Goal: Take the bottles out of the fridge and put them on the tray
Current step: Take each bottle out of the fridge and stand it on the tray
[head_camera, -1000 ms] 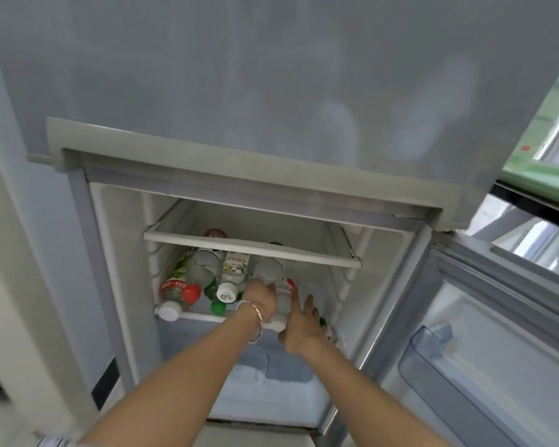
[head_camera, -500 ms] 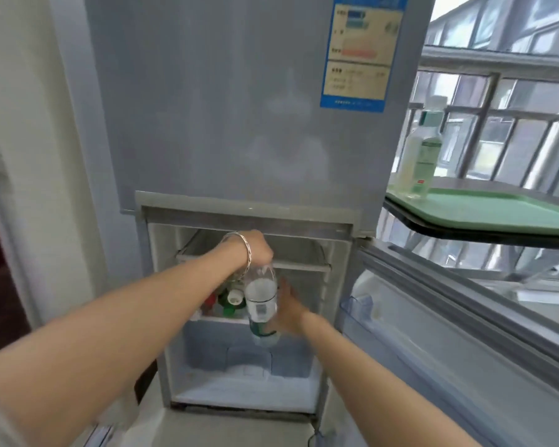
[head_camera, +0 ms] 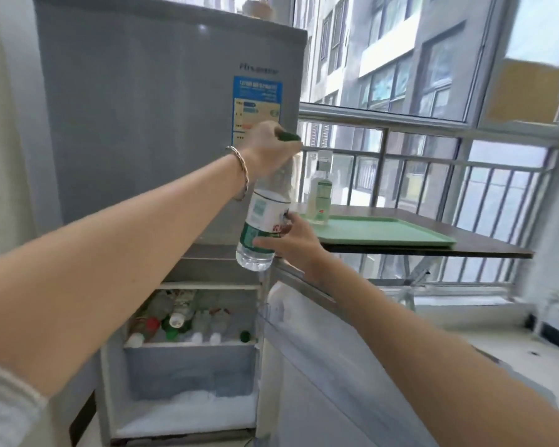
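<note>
A clear water bottle with a green cap and green-white label hangs upright in the air in front of the grey fridge. My left hand grips it at the neck and cap. My right hand touches its lower half, fingers on the label. The green tray lies on a dark table to the right, with one clear bottle standing at its far left corner. Several bottles still lie on the shelf in the open lower fridge compartment.
The lower fridge door stands open toward me on the right, below the table's edge. A metal railing and windows run behind the table. A white ledge lies under the window.
My left hand has lifted the bottle out of the fridge, up and to the right toward the tray. My right hand followed and now touches the bottle's lower part. My view rose.
</note>
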